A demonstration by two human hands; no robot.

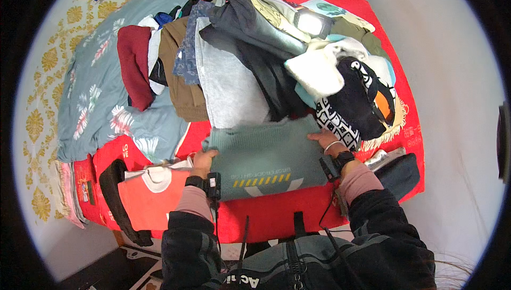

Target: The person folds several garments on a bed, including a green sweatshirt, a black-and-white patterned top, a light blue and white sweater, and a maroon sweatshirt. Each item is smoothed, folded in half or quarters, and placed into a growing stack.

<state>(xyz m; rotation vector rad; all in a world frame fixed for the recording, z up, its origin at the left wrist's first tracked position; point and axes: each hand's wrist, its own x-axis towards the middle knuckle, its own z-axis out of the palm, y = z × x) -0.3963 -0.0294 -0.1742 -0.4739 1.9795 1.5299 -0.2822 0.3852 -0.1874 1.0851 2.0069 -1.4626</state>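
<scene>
One folded knit garment (261, 154) held over a red cover (277, 210).
We have the cover spread under a clothes heap (234, 77) on the far side, with a floral blue-grey quilt (96, 119) at left and a gold-patterned surface (50, 58) beyond it. Our garment, grey-green and ribbed, shows slanted yellow stripes and pale bands; it is at the heap's near side, our left grip (203, 160) clasping its left edge, our right grip (326, 142) its right.

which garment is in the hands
The grey-green knit garment with slanted yellow stripes: the left hand and right hand hold its two sides, and neither holds any other garment.
</scene>
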